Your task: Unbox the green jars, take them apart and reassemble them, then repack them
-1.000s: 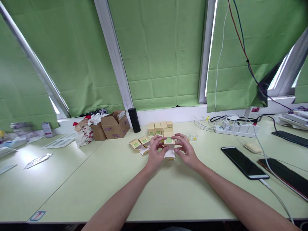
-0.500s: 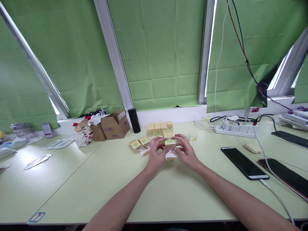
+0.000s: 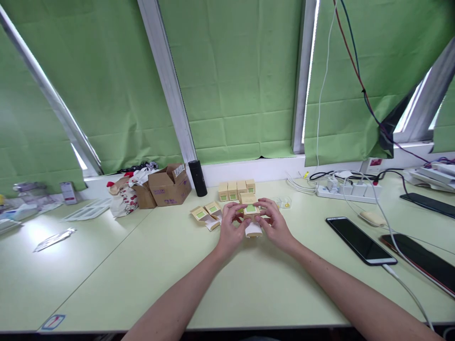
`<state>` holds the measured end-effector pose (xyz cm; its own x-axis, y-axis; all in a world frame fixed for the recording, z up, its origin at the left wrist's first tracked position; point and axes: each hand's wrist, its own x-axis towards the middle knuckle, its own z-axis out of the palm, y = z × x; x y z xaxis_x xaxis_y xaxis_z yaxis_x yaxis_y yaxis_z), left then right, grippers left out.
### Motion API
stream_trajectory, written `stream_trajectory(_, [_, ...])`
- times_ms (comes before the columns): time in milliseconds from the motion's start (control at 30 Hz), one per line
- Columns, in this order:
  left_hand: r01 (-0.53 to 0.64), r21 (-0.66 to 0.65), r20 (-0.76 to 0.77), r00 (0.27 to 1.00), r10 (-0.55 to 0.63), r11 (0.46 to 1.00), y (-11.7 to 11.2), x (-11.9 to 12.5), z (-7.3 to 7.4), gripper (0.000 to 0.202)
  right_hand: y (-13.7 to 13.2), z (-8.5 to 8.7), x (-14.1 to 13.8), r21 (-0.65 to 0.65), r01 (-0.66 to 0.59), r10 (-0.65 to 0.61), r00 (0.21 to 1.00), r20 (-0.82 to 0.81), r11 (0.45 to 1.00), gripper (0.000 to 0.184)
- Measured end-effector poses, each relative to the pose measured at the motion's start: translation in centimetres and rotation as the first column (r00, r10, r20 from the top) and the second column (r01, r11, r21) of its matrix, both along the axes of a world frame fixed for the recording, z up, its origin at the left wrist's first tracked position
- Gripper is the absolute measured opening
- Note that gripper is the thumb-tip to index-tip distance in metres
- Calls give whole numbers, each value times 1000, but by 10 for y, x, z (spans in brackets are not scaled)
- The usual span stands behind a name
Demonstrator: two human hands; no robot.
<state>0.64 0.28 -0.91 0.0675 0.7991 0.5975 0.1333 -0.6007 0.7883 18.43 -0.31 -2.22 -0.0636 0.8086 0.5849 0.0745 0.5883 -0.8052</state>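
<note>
Both of my hands hold one small tan carton with a green label (image 3: 251, 209) just above the pale green table (image 3: 170, 279). My left hand (image 3: 230, 227) pinches its left side and my right hand (image 3: 273, 225) grips its right side. A white flap or insert (image 3: 254, 229) hangs out of the carton's near end between my thumbs. Behind my hands stands a row of several closed tan cartons (image 3: 236, 188). Two opened, flattened cartons (image 3: 206, 213) lie to the left of my left hand.
A black cylinder (image 3: 197, 177) and brown cardboard boxes (image 3: 169, 186) stand at the back left by a patterned bag (image 3: 123, 195). A power strip (image 3: 350, 190) with cables and two phones (image 3: 360, 239) lie to the right. Plastic packets (image 3: 53, 239) lie far left.
My hands have closed in a little on the carton, and the white flap now sticks out less than a second ago. Nothing else on the table has moved.
</note>
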Motion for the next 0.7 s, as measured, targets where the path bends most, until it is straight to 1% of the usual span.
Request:
stream_trajectory(233, [9,0,-39,999,-9,1000,-6,0,5,35,-1,1,0,-4,2,-2,1000,9,1000,33])
stream_trajectory(300, [45,9,-65,997,-44,999,-8,-3,7,38,-1,0,1,0,2,-2,1000,7,1000,34])
stream_trajectory(400, [129,19,-88,988,-127,991,-9,-7,7,45,1,0,2,9,4,-4,1000,-6,1000,36])
stream_trajectory(500, [223,8,-106,970,-221,975,-7,-11,4,60,1,0,2,13,15,-14,1000,-19,1000,36])
stream_trajectory(600, [303,-9,-130,945,-302,953,-5,-12,0,85,1,1,2,21,38,-37,999,-27,999,36])
stream_trajectory(667, [325,-16,-141,936,-324,946,-4,-11,-2,100,1,1,2,28,49,-48,998,-31,998,36])
stream_trajectory(700, [323,-20,-145,936,-322,946,-3,-11,-3,102,1,1,2,30,53,-52,998,-32,998,35])
